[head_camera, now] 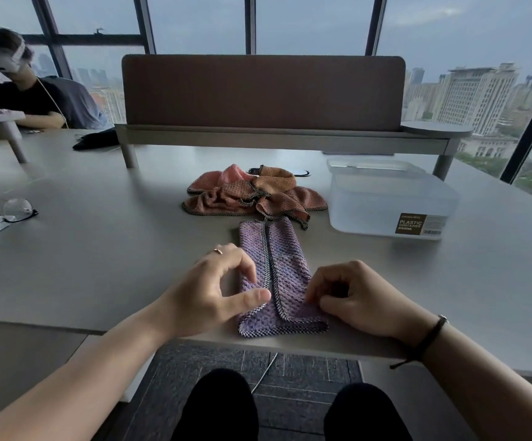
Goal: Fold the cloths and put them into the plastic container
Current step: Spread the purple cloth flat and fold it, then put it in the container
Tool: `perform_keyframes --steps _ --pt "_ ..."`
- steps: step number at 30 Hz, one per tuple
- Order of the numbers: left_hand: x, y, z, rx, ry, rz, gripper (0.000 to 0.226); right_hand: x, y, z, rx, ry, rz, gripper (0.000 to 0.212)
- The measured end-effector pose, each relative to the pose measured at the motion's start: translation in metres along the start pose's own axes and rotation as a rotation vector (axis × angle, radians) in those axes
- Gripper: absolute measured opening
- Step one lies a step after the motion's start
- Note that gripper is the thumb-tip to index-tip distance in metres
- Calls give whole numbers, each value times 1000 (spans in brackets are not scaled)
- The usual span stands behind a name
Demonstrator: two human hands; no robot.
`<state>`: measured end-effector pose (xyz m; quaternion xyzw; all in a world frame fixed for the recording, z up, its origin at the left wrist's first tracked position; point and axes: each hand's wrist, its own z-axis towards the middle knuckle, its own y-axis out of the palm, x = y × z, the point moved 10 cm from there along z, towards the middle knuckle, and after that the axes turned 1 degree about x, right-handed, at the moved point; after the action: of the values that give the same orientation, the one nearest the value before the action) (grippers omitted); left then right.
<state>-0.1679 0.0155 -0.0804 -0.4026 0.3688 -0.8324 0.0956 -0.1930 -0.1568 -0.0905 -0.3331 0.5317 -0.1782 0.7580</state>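
A purple cloth (279, 265) lies folded into a long strip on the grey table, its near end at the table's front edge. My left hand (217, 291) pinches the strip's near left edge between thumb and fingers. On the near right edge, my right hand (353, 297) pinches the cloth with curled fingers. Beyond the strip lies a crumpled heap of pink and orange cloths (255, 195). The clear plastic container (388, 202) stands open at the right, with nothing visible inside it, its lid (372, 163) just behind it.
A brown desk divider on a raised shelf (263, 93) crosses the back of the table. Glasses (6, 213) lie at the left edge. Another person sits at the far left, with a dark cloth (96, 141) lying near them. My knees show below the table edge.
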Motion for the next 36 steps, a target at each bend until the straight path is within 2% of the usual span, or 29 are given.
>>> perform_keyframes --steps 6,11,17,20,22,26,32,36 --pt "13 5 -6 -46 35 -71 29 -11 5 -10 -31 -33 18 26" --pt "15 14 -23 -120 -19 -153 20 -15 7 -23 -60 -40 20 22" --pt "19 -10 -24 136 8 -160 16 -13 8 -24 -27 -23 56 13" --pt "28 -15 -24 185 77 -135 12 -12 6 -25 -21 -18 111 11" --pt "35 -9 -23 147 126 -123 10 -13 4 -25 -22 -16 148 6" --pt "39 8 -22 9 179 -31 10 -17 3 -26 -30 -48 130 17" --pt "26 14 -25 -162 111 24 40 -15 10 -28 -56 -93 30 16" --pt "17 19 -27 -256 27 14 49 -17 11 -27 -68 -127 -11 13"
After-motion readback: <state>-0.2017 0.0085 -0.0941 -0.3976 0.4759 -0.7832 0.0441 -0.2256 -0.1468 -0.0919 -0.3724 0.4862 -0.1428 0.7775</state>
